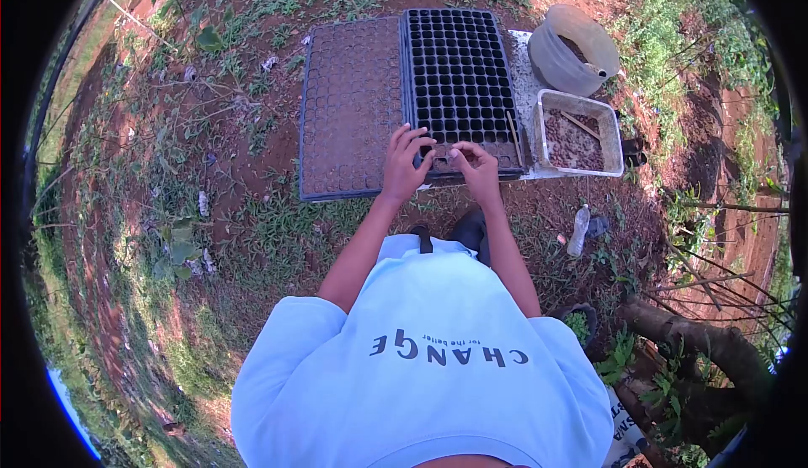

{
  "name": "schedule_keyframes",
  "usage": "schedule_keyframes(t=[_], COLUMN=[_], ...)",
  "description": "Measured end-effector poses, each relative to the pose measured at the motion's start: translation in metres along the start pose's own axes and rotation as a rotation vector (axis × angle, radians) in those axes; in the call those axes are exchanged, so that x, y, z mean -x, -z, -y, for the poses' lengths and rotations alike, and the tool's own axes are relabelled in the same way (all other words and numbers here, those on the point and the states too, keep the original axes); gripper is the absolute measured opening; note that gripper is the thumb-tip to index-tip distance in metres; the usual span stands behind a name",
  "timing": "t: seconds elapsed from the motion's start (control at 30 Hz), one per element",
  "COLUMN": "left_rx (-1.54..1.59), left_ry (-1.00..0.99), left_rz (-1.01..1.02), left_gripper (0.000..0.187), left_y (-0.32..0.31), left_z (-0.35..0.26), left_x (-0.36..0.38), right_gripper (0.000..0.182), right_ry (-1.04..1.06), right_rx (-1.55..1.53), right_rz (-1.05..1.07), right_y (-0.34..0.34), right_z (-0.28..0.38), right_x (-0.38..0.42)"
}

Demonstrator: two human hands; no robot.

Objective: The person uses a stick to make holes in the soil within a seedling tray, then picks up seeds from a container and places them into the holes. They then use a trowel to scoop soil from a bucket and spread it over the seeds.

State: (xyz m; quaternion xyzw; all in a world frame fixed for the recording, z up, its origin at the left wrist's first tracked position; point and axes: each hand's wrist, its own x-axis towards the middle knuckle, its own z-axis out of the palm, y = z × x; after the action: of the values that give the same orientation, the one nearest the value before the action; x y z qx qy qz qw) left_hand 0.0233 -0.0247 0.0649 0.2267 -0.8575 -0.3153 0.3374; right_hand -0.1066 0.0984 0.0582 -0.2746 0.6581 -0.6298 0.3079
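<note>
A black seedling tray (461, 77) has dark hollow cells over most of its length and brown soil in the rows nearest me. Over that soil-filled end is my left hand (407, 163), its fingers curved and the thumb apart from them. My right hand (478, 172) is beside it, thumb and forefinger pinched together just above the soil. Whatever is in that pinch is too small to make out. To the left lies a second seedling tray (349, 106), its cells filled with brown soil. A thin wooden stick (513, 137) rests along the black tray's right edge.
Right of the trays, a white rectangular basin (621, 152) holds reddish-brown grainy matter and a stick (581, 125). Behind it stands a round translucent tub (560, 55). A plastic bottle (579, 231) lies on the ground. Branches (699, 333) stick out at lower right.
</note>
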Motion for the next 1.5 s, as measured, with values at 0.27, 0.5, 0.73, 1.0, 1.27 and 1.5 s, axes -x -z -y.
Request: schedule_keyframes(t=[0.27,0.5,0.73,1.0,1.27,1.5], left_rx=[-0.084,-0.132,-0.206,-0.340,-0.348,-0.360], left_ry=[0.052,0.045,0.081,0.016,0.044,0.051], left_rz=[0.092,0.136,0.187,0.286,0.321,0.331], left_gripper=[0.024,0.024,0.033,0.043,0.050,0.049], left_y=[-0.018,-0.024,-0.026,-0.023,-0.019,-0.020], left_z=[0.024,0.027,0.035,0.039,0.034,0.036], left_x=[0.016,0.012,0.021,0.026,0.027,0.028], right_gripper=[0.014,0.011,0.011,0.012,0.013,0.017], right_ry=[-0.059,0.017,0.236,0.362,0.403,0.385], right_rx=[-0.085,0.084,0.364,0.702,0.794,0.823], right_rz=[-0.013,-0.064,-0.078,0.044,0.000,-0.072], right_y=[0.008,0.015,0.007,0.006,0.003,0.006], right_z=[-0.004,-0.011,-0.021,-0.040,-0.038,-0.036], right_x=[0.002,-0.004,-0.008,-0.013,-0.011,0.000])
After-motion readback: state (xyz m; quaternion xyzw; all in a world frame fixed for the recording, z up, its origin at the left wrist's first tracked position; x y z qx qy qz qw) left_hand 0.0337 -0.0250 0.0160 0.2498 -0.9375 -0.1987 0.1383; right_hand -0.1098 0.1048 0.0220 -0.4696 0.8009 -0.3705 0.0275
